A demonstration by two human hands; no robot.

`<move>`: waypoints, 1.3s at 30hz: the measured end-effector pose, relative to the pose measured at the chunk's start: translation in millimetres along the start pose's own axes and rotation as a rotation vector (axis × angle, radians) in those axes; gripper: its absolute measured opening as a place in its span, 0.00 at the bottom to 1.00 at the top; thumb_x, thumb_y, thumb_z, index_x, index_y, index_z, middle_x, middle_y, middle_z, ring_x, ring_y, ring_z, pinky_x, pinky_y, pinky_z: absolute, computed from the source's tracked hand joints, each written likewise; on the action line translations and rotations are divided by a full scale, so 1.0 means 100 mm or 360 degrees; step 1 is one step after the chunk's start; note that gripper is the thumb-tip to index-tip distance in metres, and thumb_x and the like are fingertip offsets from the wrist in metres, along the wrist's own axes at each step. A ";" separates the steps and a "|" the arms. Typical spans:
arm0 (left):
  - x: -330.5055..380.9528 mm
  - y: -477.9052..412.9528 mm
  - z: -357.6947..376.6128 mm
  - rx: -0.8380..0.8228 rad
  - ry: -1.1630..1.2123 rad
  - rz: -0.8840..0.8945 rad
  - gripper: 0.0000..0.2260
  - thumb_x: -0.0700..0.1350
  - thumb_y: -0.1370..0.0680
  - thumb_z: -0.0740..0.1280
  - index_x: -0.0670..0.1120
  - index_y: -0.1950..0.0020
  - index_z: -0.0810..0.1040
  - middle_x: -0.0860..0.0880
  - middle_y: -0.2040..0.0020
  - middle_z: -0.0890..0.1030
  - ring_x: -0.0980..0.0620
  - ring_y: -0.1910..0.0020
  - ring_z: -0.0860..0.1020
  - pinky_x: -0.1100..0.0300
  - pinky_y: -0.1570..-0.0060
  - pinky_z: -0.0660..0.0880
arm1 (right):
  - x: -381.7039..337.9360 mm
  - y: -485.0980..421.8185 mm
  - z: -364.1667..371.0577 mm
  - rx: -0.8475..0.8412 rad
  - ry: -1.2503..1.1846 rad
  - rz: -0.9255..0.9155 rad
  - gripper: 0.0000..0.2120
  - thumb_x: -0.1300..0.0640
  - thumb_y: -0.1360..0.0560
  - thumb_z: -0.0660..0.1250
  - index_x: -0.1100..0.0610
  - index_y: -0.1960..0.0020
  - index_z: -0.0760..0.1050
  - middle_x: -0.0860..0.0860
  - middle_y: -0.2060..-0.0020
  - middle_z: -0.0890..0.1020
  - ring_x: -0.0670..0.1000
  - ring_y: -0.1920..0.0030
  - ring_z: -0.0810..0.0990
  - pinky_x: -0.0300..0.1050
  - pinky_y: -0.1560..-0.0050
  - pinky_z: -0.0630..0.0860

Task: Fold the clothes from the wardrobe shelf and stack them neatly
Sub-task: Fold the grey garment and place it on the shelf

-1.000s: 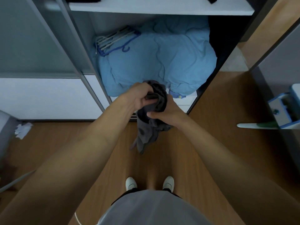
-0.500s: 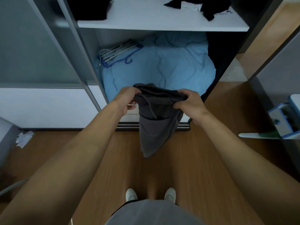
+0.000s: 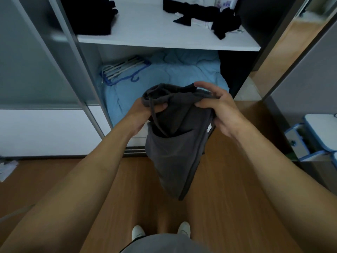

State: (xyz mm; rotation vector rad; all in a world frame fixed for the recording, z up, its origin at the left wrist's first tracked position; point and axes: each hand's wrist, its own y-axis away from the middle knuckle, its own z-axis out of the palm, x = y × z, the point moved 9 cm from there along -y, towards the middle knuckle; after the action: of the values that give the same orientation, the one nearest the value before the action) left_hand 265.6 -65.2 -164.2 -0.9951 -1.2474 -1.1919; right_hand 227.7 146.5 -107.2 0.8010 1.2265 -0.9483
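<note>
A dark grey garment with a drawstring (image 3: 175, 148) hangs in front of the open wardrobe, held at its waistband by both hands. My left hand (image 3: 145, 111) grips the left side of the band, its fingers mostly hidden in the cloth. My right hand (image 3: 217, 106) pinches the right side between thumb and fingers. The fabric droops down over the wooden floor. On the white shelf (image 3: 145, 30) above lie a black folded pile (image 3: 91, 15) at the left and loose black clothes (image 3: 206, 17) at the right.
A blue quilt (image 3: 164, 83) fills the lower compartment, with several hangers (image 3: 124, 70) on it. A sliding door frame (image 3: 73, 61) stands at the left. A blue and white unit (image 3: 313, 137) is at the right. Crumpled paper (image 3: 7, 170) lies on the floor, left.
The bunched garment has been spread out between my hands and lifted. My view has tilted up, so the upper shelf and its black clothes now show.
</note>
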 end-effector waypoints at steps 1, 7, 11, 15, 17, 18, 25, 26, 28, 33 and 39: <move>0.08 -0.02 0.05 0.0003 0.0124 0.0019 0.11 0.44 0.31 0.78 0.51 0.50 0.86 0.51 0.48 0.86 0.51 0.45 0.83 0.60 0.48 0.80 | -0.02 -0.01 -0.08 0.0035 -0.0216 0.0017 0.22 0.64 0.31 0.75 0.53 0.38 0.81 0.58 0.44 0.84 0.58 0.40 0.82 0.50 0.39 0.78; 0.38 -0.07 0.29 0.0080 0.0299 -0.0006 0.11 0.40 0.24 0.72 0.44 0.42 0.82 0.46 0.46 0.86 0.49 0.45 0.83 0.56 0.42 0.78 | 0.39 0.16 -0.13 0.0019 -0.0015 0.0466 0.19 0.40 0.28 0.72 0.52 0.45 0.84 0.51 0.45 0.86 0.50 0.43 0.84 0.40 0.48 0.81; 0.10 0.03 0.21 0.0041 0.0323 -0.0195 0.13 0.46 0.22 0.69 0.44 0.38 0.79 0.48 0.46 0.86 0.51 0.46 0.83 0.60 0.48 0.79 | 0.28 0.16 -0.12 0.0161 -0.0077 0.0267 0.14 0.58 0.26 0.75 0.60 0.42 0.81 0.55 0.48 0.86 0.53 0.46 0.85 0.41 0.50 0.81; -0.32 0.34 0.29 -0.0412 0.0233 -0.0466 0.36 0.59 0.34 0.76 0.45 0.30 0.73 0.45 0.34 0.79 0.49 0.37 0.79 0.57 0.39 0.77 | 0.36 0.20 0.01 0.0168 -0.0226 0.0379 0.14 0.60 0.26 0.73 0.61 0.41 0.80 0.57 0.47 0.86 0.55 0.45 0.85 0.47 0.45 0.81; -0.40 0.38 0.33 -0.0441 -0.0012 -0.0476 0.30 0.56 0.35 0.77 0.49 0.35 0.76 0.46 0.35 0.80 0.49 0.37 0.79 0.56 0.38 0.76 | 0.41 0.24 0.02 0.0178 -0.0187 0.0560 0.15 0.59 0.26 0.74 0.61 0.41 0.81 0.57 0.47 0.86 0.55 0.47 0.85 0.49 0.45 0.82; -0.36 0.35 0.34 -0.0391 -0.0117 -0.0418 0.25 0.53 0.33 0.76 0.50 0.38 0.78 0.48 0.37 0.82 0.50 0.38 0.80 0.57 0.39 0.76 | 0.44 0.26 0.00 0.0195 -0.0149 0.0678 0.16 0.57 0.27 0.75 0.61 0.41 0.80 0.57 0.47 0.86 0.56 0.47 0.85 0.51 0.46 0.82; 0.01 0.24 0.39 0.0049 0.0245 -0.0322 0.08 0.41 0.22 0.69 0.45 0.43 0.81 0.48 0.51 0.87 0.52 0.52 0.85 0.61 0.55 0.81 | 0.33 0.23 -0.29 0.0103 -0.0334 0.0623 0.22 0.47 0.25 0.72 0.56 0.35 0.77 0.54 0.41 0.84 0.54 0.41 0.83 0.50 0.42 0.80; 0.03 0.25 0.40 0.0091 0.0342 -0.0359 0.09 0.41 0.21 0.69 0.44 0.42 0.81 0.47 0.51 0.87 0.50 0.53 0.85 0.60 0.57 0.81 | 0.42 0.29 -0.27 0.0050 -0.0357 0.0599 0.24 0.44 0.25 0.70 0.55 0.33 0.75 0.54 0.39 0.82 0.54 0.38 0.81 0.51 0.38 0.78; 0.03 0.28 0.42 0.0154 0.0539 -0.0476 0.11 0.42 0.21 0.68 0.43 0.39 0.80 0.44 0.49 0.86 0.48 0.55 0.86 0.58 0.60 0.82 | 0.72 0.48 -0.19 -0.0031 -0.0339 0.0688 0.28 0.41 0.26 0.69 0.54 0.31 0.73 0.53 0.37 0.81 0.55 0.36 0.80 0.55 0.34 0.74; -0.02 0.30 0.26 0.0093 0.0686 -0.0552 0.16 0.50 0.18 0.64 0.41 0.38 0.80 0.41 0.45 0.85 0.45 0.47 0.84 0.54 0.51 0.82 | 0.83 0.53 -0.03 0.0110 -0.0457 0.0477 0.18 0.55 0.26 0.74 0.58 0.37 0.79 0.57 0.42 0.84 0.57 0.41 0.83 0.47 0.46 0.81; -0.50 0.43 0.15 -0.0463 0.0729 -0.0460 0.38 0.68 0.24 0.59 0.45 0.22 0.63 0.42 0.24 0.69 0.43 0.25 0.68 0.46 0.26 0.63 | 0.83 0.51 0.07 0.0132 -0.0653 0.0648 0.20 0.53 0.24 0.72 0.61 0.36 0.78 0.59 0.41 0.83 0.58 0.40 0.82 0.52 0.45 0.81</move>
State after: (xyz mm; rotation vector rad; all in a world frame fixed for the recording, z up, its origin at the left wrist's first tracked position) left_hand 309.0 -39.1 -209.5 -0.6985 -0.8835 -1.7512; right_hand 283.5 148.2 -187.6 0.8319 0.6404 -0.7798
